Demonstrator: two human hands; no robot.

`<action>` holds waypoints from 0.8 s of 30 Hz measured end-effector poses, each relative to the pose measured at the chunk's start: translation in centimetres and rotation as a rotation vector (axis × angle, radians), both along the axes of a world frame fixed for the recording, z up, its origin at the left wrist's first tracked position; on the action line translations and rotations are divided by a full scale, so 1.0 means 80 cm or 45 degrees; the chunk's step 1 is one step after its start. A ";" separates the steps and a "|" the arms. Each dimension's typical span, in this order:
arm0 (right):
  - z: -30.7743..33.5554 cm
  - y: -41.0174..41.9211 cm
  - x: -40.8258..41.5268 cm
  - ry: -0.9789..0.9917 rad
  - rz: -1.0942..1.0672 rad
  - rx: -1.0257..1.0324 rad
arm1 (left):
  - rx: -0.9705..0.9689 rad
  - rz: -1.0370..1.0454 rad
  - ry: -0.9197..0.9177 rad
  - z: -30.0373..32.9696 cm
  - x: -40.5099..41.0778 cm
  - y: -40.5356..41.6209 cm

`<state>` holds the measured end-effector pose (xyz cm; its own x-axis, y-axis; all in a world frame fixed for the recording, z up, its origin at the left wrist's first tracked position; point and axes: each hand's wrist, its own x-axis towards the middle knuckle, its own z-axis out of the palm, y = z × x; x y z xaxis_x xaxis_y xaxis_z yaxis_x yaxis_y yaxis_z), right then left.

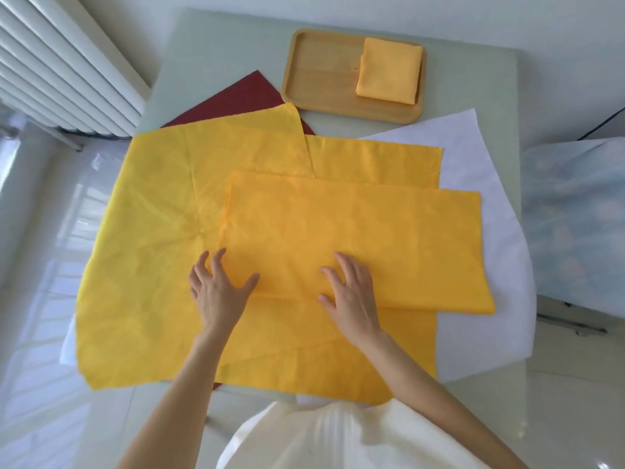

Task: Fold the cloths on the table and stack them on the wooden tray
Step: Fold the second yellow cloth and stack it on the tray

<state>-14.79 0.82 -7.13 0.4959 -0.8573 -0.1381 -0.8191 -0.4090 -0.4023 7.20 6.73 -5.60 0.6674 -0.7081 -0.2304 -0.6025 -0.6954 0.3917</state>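
Folded yellow cloth lies at table centre, over further unfolded yellow cloths. Left hand and right hand rest flat on its near edge, fingers spread wide, gripping nothing. Wooden tray sits at 12 o'clock, carrying one folded yellow square. Maroon cloth shows at 11 o'clock; white cloth at 3 o'clock.
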 end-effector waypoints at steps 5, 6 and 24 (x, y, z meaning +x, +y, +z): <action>-0.002 -0.005 -0.005 0.044 0.071 0.025 | 0.002 0.073 0.154 0.002 0.030 0.017; -0.003 -0.006 -0.006 0.052 0.077 0.028 | 0.005 0.088 0.173 0.001 0.034 0.018; -0.004 -0.001 0.035 0.125 0.087 0.014 | -0.120 0.231 0.430 0.012 0.041 0.013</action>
<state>-11.99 0.77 -7.44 0.5365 -0.8204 -0.1980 -0.8253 -0.4610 -0.3261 10.47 7.77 -4.64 0.6816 -0.6139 -0.3982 -0.2991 -0.7304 0.6141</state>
